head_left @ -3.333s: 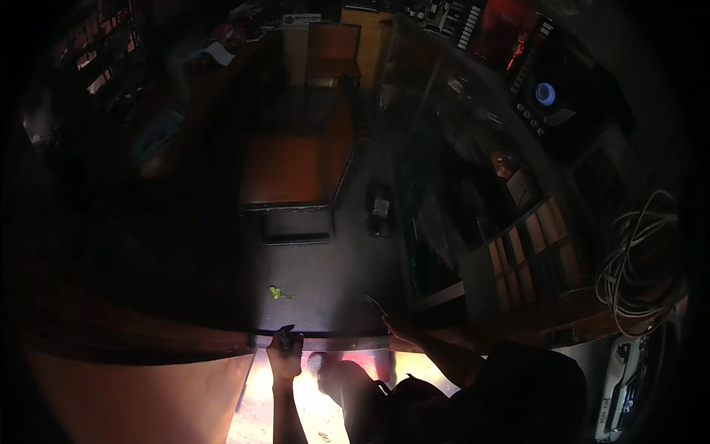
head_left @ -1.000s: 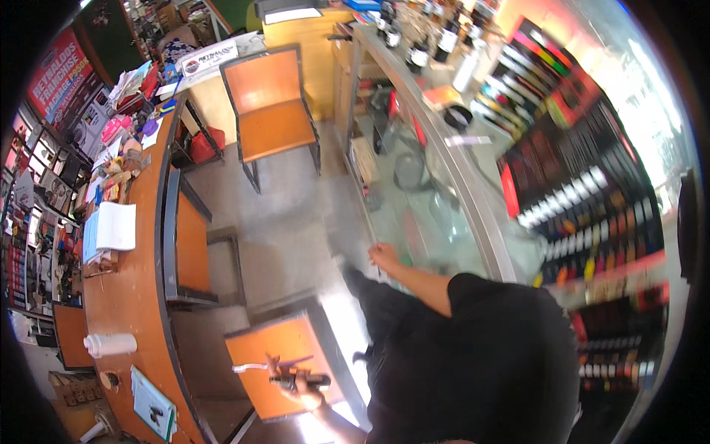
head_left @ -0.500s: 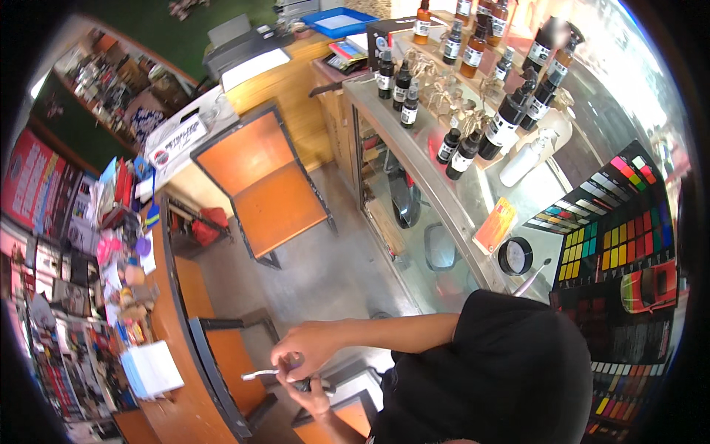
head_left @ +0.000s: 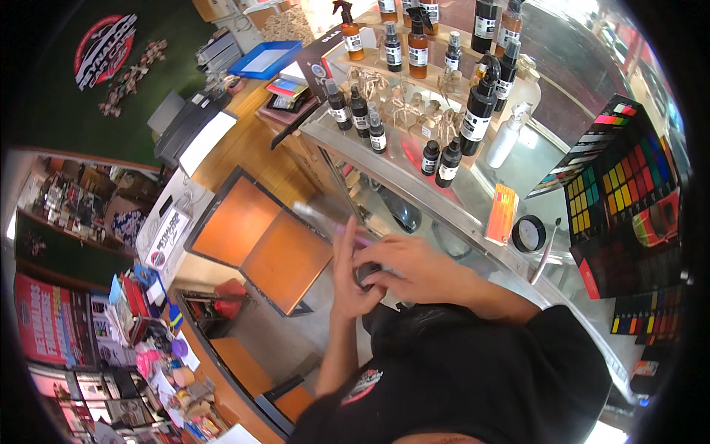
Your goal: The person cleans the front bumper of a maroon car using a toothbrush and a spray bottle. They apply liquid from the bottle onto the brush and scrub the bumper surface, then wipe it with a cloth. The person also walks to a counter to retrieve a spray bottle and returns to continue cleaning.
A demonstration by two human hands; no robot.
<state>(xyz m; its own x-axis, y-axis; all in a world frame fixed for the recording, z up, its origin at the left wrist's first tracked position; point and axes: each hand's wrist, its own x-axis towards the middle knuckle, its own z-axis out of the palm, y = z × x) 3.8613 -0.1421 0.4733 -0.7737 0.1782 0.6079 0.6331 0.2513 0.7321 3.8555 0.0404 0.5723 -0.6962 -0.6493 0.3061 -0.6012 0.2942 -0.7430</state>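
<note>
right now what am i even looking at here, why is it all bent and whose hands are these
This is one picture from a wide fisheye camera worn on a person's head, looking down, so straight edges curve toward the rim. No machine is involved: the two bare hands belong to the wearer, whose black shirt fills the bottom. The left hand and right hand meet in front of the chest around a small dark object, with a thin purple stick blurred above them; what they are is unclear. Beyond is a glass counter carrying dark spray bottles, an orange card and a round tin. An orange chair stands to the left.
</note>
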